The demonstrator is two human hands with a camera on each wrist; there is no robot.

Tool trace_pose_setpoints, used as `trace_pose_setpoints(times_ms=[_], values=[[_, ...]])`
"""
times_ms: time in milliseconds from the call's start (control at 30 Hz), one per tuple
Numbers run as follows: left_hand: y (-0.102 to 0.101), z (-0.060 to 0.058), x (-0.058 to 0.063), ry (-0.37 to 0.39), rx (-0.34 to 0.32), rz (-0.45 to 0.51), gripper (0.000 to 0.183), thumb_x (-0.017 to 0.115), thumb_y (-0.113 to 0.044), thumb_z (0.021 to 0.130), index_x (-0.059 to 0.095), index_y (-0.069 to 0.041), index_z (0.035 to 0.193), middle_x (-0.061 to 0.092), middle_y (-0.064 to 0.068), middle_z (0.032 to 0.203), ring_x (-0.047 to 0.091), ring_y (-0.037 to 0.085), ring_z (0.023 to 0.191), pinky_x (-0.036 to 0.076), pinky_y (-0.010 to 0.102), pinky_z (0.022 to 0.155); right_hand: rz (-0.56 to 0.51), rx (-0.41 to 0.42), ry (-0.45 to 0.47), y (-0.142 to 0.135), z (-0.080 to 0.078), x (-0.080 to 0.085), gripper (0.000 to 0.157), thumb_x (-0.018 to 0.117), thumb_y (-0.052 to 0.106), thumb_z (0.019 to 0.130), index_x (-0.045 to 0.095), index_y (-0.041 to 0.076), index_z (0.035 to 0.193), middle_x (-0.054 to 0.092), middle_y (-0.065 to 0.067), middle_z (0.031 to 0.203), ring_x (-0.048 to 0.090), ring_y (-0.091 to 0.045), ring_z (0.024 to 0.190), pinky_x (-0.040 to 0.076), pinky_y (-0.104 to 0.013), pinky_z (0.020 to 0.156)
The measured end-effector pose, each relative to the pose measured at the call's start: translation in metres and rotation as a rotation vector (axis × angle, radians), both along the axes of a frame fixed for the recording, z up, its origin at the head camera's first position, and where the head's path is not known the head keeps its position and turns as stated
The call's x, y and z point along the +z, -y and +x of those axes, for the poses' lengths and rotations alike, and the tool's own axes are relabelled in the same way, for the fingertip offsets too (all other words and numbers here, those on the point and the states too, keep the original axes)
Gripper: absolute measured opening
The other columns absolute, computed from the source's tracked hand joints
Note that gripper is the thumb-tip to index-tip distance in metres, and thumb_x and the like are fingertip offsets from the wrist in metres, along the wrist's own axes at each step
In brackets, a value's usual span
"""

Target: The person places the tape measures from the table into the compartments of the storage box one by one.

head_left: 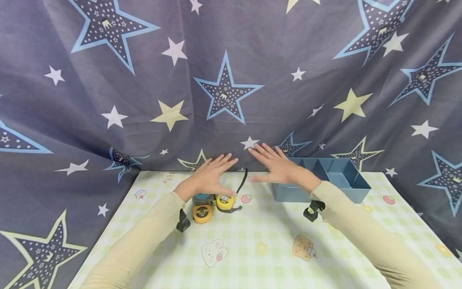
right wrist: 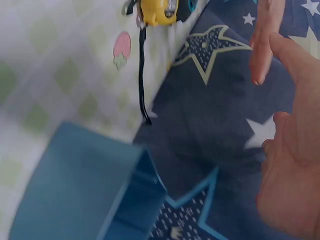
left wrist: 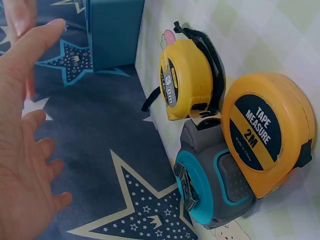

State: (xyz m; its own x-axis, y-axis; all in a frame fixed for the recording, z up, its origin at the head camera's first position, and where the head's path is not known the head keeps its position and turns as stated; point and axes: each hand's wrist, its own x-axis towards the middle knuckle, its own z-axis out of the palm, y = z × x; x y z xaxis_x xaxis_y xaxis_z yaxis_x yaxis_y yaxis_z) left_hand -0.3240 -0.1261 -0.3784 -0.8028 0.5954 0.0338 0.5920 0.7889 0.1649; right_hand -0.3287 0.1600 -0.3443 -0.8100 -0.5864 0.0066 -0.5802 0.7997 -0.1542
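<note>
Three tape measures lie close together on the table, left of centre. One is orange (left wrist: 267, 132) with a black "TAPE MEASURE 2M" label, one is yellow (left wrist: 192, 80) with a black wrist strap, and one is grey and teal (left wrist: 215, 175). My left hand (head_left: 209, 176) is held above them with its fingers spread, holding nothing; in the head view it partly covers the grey and teal one. My right hand (head_left: 279, 166) hovers in front of the left part of a blue divided box (head_left: 294, 193), fingers extended and nothing in them.
The box's compartments (head_left: 339, 180) face upward at the back right of the table. A patterned cloth (head_left: 267, 265) with green checks covers the tabletop. Behind it hangs a dark curtain (head_left: 274, 104) with stars, down to the table's back edge.
</note>
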Motion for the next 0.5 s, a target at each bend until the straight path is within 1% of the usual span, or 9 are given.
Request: trace_pose_setpoints(times_ms=[133, 233, 333, 433, 500], values=[[-0.002, 0.002, 0.000, 0.023, -0.005, 0.007, 0.112, 0.073, -0.072, 0.078, 0.015, -0.033, 0.164, 0.010, 0.005, 0.173, 0.008, 0.031, 0.160, 0.011, 0.064, 0.125, 0.016, -0.030, -0.024, -0.015, -0.002, 0.016, 0.097, 0.053, 0.073, 0.092, 0.006, 0.030, 0.165, 0.000, -0.004, 0.173, -0.006, -0.029, 0.160, -0.005, -0.064, 0.125], [-0.003, 0.002, -0.002, 0.036, -0.027, 0.021, 0.109, 0.077, -0.067, 0.077, 0.023, -0.029, 0.164, 0.017, 0.009, 0.171, 0.013, 0.034, 0.159, 0.013, 0.065, 0.125, 0.019, -0.051, -0.033, -0.030, -0.002, 0.029, 0.097, 0.053, 0.073, 0.092, 0.005, 0.032, 0.165, 0.000, -0.004, 0.173, -0.007, -0.030, 0.160, -0.006, -0.065, 0.124], [-0.004, 0.002, -0.006, 0.049, -0.056, 0.038, 0.104, 0.082, -0.058, 0.078, 0.030, -0.025, 0.162, 0.024, 0.012, 0.169, 0.018, 0.038, 0.157, 0.015, 0.066, 0.124, 0.020, -0.058, -0.065, -0.046, -0.002, 0.040, 0.095, 0.053, 0.071, 0.093, 0.006, 0.032, 0.165, 0.001, -0.006, 0.173, -0.005, -0.032, 0.160, -0.006, -0.065, 0.124], [-0.004, 0.001, -0.011, 0.043, -0.091, 0.044, 0.100, 0.085, -0.052, 0.077, 0.037, -0.019, 0.159, 0.035, 0.014, 0.164, 0.026, 0.041, 0.154, 0.019, 0.065, 0.123, 0.009, -0.071, -0.118, -0.065, -0.001, 0.049, 0.091, 0.055, 0.067, 0.094, 0.012, 0.030, 0.165, 0.008, -0.010, 0.173, 0.000, -0.035, 0.160, -0.002, -0.066, 0.124], [-0.005, 0.002, -0.014, 0.045, -0.112, 0.051, 0.097, 0.087, -0.047, 0.075, 0.043, -0.015, 0.155, 0.045, 0.013, 0.159, 0.036, 0.039, 0.149, 0.026, 0.061, 0.122, 0.002, -0.095, -0.147, -0.078, 0.000, 0.054, 0.088, 0.057, 0.064, 0.096, 0.017, 0.028, 0.165, 0.012, -0.012, 0.172, 0.003, -0.036, 0.159, 0.001, -0.066, 0.124]])
